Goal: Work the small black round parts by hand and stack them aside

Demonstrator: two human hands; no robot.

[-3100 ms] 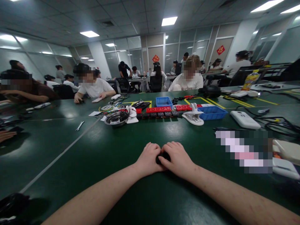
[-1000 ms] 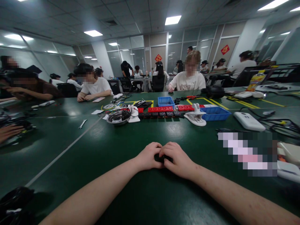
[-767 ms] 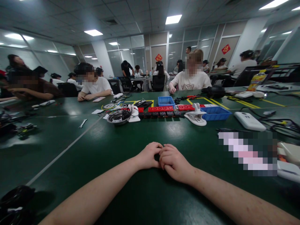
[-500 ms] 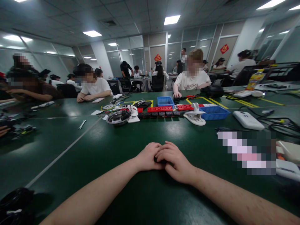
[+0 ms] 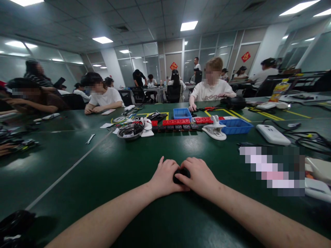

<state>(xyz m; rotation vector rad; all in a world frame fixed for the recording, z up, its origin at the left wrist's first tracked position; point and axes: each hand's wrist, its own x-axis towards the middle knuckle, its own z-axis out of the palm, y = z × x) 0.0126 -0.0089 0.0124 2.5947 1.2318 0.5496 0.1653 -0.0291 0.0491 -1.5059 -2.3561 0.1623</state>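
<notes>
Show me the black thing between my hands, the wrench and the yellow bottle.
Black thing [image 5: 183, 172], head view: its uncovered dark surface.
Wrench [image 5: 90, 139], head view: middle of its shaft.
Yellow bottle [image 5: 279, 91], head view: its labelled side.

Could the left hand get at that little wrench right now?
Probably, with a stretch: nothing stands between the left hand and the wrench, though that hand is busy holding the small black object.

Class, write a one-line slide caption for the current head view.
Left hand and right hand cup a small black object above a green table.
</notes>
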